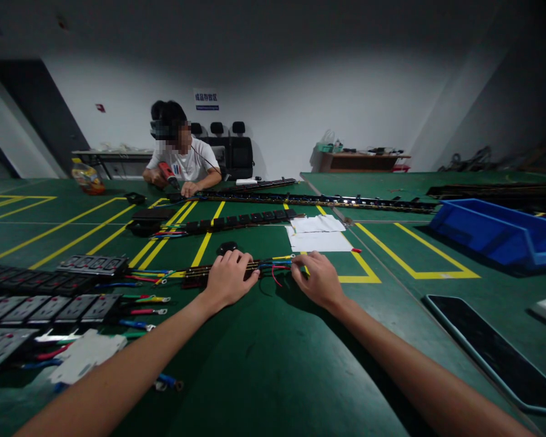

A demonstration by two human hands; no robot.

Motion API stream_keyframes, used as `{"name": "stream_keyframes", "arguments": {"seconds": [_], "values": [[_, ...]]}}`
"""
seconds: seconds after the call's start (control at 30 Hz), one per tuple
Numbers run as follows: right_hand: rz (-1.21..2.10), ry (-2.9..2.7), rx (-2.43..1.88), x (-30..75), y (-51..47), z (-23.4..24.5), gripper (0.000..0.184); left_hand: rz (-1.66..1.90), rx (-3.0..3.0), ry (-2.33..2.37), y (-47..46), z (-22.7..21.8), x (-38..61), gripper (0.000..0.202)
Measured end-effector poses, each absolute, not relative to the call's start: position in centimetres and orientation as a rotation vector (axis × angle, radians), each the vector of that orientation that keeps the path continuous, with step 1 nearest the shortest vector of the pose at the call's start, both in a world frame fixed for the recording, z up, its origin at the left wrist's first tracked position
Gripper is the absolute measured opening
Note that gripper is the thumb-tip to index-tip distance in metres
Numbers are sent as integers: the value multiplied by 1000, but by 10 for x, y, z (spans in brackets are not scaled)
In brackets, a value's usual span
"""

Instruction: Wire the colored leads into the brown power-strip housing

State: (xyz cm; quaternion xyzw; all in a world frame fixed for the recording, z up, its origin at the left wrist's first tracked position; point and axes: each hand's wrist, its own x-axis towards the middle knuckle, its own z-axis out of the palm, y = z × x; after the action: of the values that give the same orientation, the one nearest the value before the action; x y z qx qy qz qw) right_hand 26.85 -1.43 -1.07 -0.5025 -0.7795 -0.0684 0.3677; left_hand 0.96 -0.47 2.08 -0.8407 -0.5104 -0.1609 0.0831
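Observation:
My left hand [230, 277] lies curled over a dark strip with brass-coloured bars [195, 273], its fingers closed around the right part. Blue, red, green and yellow wires [275, 265] run out of the strip's right end. With thumb and fingers together, my right hand [317, 279] pinches the wires near their tips; a ring terminal shows by the fingertips. One red wire [277, 278] bends down loose between my hands. Just beyond my left hand sits a small black part [227, 247]. My fingers hide part of the strip and the wire ends.
Socket strips [50, 309] with lugged wires lie at left, beside a white plastic piece [88, 357]. Papers [321, 240], a blue bin [495, 233] and a phone [491, 352] are at right. Across the table a co-worker [184, 158] holds a red power drill [168, 174] at a long strip.

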Motion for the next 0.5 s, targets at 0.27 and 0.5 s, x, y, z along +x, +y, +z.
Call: {"name": "stream_keyframes", "arguments": {"seconds": [0.27, 0.5], "values": [[-101, -2049, -1058, 267, -18, -8, 17, -466, -2477, -1522, -5, 19, 10, 33], [-116, -2040, -1104, 267, -18, -9, 18, -474, -2467, -1526, -5, 19, 10, 33]]}}
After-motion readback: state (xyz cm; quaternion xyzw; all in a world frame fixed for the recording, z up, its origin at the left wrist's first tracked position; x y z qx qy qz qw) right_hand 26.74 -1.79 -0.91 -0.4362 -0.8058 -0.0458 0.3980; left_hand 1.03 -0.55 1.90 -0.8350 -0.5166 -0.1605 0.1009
